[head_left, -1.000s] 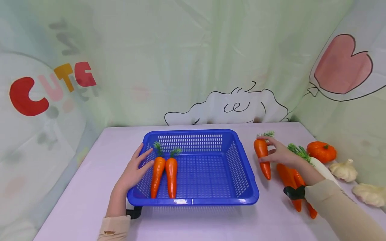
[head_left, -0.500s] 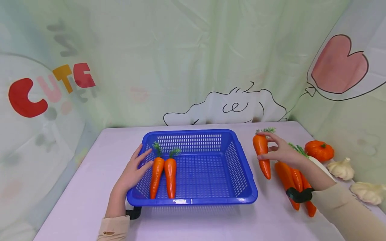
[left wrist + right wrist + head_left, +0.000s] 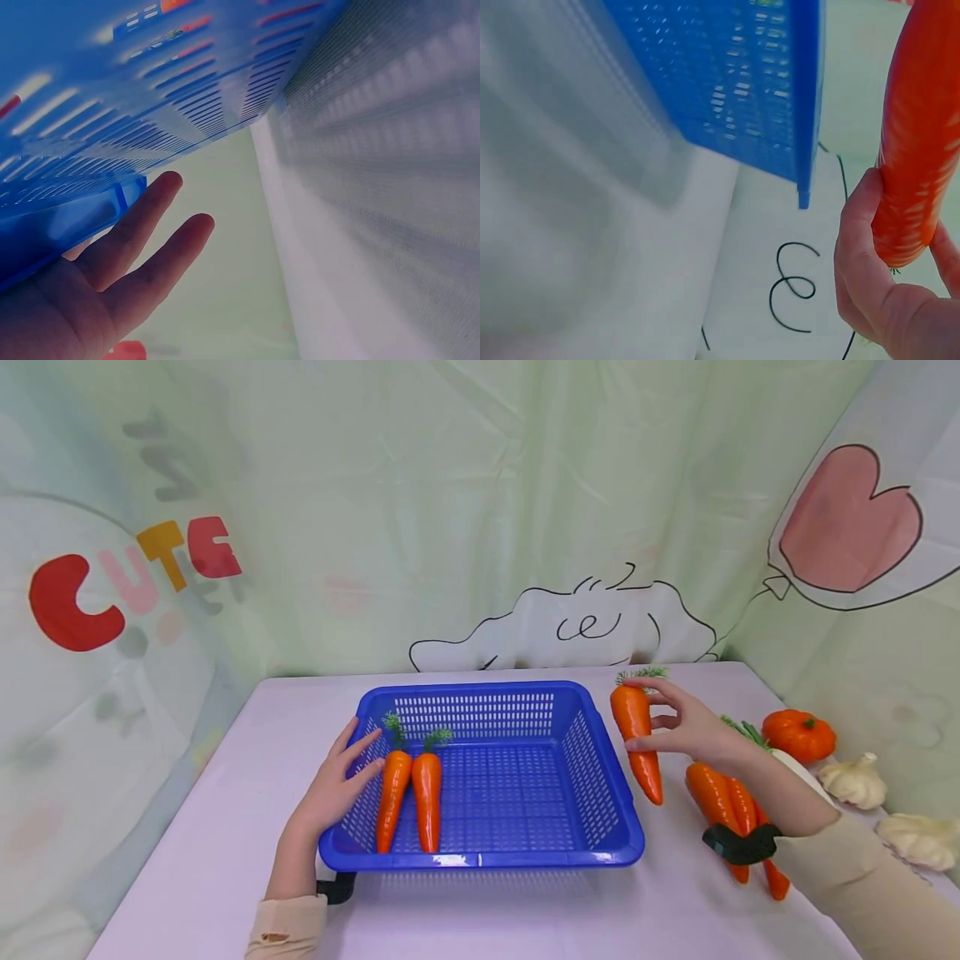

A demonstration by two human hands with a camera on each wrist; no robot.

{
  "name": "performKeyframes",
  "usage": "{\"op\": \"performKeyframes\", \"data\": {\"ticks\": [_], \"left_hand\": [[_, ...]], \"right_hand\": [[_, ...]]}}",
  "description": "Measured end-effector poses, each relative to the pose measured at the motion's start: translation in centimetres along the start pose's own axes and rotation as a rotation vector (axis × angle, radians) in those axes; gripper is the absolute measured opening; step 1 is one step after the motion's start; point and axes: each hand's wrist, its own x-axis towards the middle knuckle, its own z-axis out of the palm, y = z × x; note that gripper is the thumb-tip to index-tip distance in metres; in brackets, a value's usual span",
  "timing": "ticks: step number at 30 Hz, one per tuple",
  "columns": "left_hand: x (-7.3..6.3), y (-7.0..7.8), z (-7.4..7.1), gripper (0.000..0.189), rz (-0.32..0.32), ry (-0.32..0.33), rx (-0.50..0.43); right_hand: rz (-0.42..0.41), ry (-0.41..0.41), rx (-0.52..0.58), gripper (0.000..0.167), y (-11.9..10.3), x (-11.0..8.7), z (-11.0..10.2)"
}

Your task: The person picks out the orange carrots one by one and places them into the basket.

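Note:
My right hand (image 3: 678,724) grips an orange carrot (image 3: 632,714) with a green leafy top, holding it upright just right of the blue basket (image 3: 480,861). In the right wrist view, the thumb and fingers close around the thick end of that carrot (image 3: 919,165), which is beside the basket's outer wall (image 3: 757,90). Two more carrots lie side by side at the left inside the basket, one (image 3: 392,797) nearest the wall and the other (image 3: 427,802) beside it. My left hand (image 3: 333,789) rests at the basket's left rim, fingers spread and extended.
Under my right forearm lie several more carrots (image 3: 712,793). Behind them are a white radish (image 3: 798,768) with green leaves, an orange pumpkin (image 3: 799,735) and two garlic bulbs, one (image 3: 853,782) behind the other (image 3: 918,840). A printed curtain (image 3: 337,527) stands behind the table (image 3: 217,827).
My right hand has raised the carrot slightly and carried it left, close to the basket's right rim. The left hand and the basket stay where they were.

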Motion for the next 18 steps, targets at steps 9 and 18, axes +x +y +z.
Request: {"op": "performKeyframes", "data": {"ticks": [9, 18], "left_hand": [[0.0, -0.1, -0.1, 0.055, 0.004, 0.007, -0.007], [0.1, -0.2, 0.0, 0.055, 0.009, 0.006, -0.004]], "right_hand": [[-0.024, -0.017, 0.011, 0.083, -2.3, 0.2, 1.6], [-0.054, -0.044, 0.068, 0.079, -4.2, 0.7, 2.8]]}}
